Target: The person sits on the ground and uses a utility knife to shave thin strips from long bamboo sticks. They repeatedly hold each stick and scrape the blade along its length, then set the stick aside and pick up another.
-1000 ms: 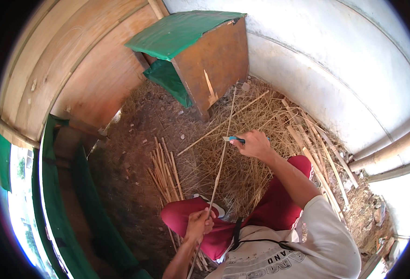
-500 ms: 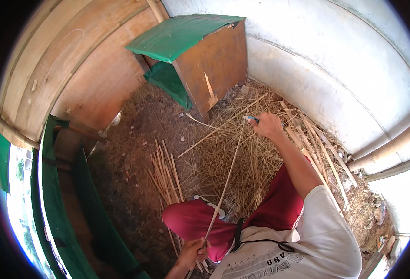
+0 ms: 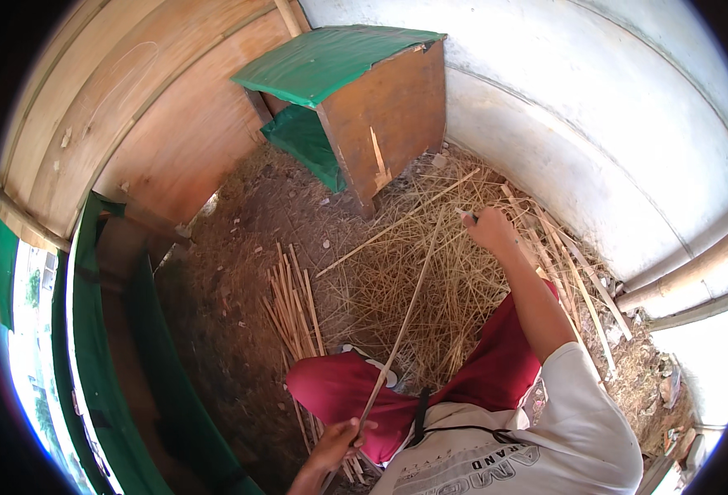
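My left hand is closed round the lower end of a long thin bamboo strip. The strip slants up and away from me over my left leg, its far end above the straw. My right hand grips a small knife; most of its handle is hidden in my fingers. The blade sits just to the right of the strip's far end, apart from it. Beneath the strip lies a heap of pale shavings and straw.
A bundle of split bamboo strips lies left of my knee, with more strips along the right wall. A wooden box with a green cover stands at the back. Green-lined boards run along the left.
The knife has come away from the strip's far end, moving right with my right hand. A curled sliver seen by the box's foot is no longer there. My left hand has barely moved.
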Available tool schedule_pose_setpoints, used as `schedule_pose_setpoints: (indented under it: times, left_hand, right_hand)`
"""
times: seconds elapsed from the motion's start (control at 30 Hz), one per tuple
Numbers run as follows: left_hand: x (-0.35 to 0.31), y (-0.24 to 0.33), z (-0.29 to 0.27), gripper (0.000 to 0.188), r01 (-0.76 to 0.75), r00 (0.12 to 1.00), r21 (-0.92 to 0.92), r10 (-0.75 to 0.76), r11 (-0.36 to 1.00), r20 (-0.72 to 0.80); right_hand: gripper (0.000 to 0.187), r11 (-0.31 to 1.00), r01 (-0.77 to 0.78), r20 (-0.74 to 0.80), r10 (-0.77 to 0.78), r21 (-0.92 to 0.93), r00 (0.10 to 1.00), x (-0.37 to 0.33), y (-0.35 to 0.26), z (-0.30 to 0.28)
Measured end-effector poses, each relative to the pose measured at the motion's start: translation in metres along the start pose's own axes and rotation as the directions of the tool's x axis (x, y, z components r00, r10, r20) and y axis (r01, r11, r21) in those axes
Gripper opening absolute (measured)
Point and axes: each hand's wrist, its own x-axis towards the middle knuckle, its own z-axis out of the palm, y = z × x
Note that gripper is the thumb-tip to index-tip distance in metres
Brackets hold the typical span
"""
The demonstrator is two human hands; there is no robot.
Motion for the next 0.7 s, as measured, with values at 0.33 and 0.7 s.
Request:
schedule_pose_setpoints:
  times: [0.33,0.7]
  left_hand:
    - [0.099,0.062,0.025,0.032,-0.311,0.950,-0.001,0.311,0.950,0.020]
    - [0.143,0.095,0.044,0.031,-0.365,0.926,-0.071,0.354,0.928,-0.132]
  right_hand:
    - [0.033,0.721,0.589,-0.087,-0.603,0.365,0.793,-0.063,-0.028,0.051]
    - [0.038,0.667,0.653,-0.008,-0.697,0.359,0.717,-0.073,-0.037,0.045]
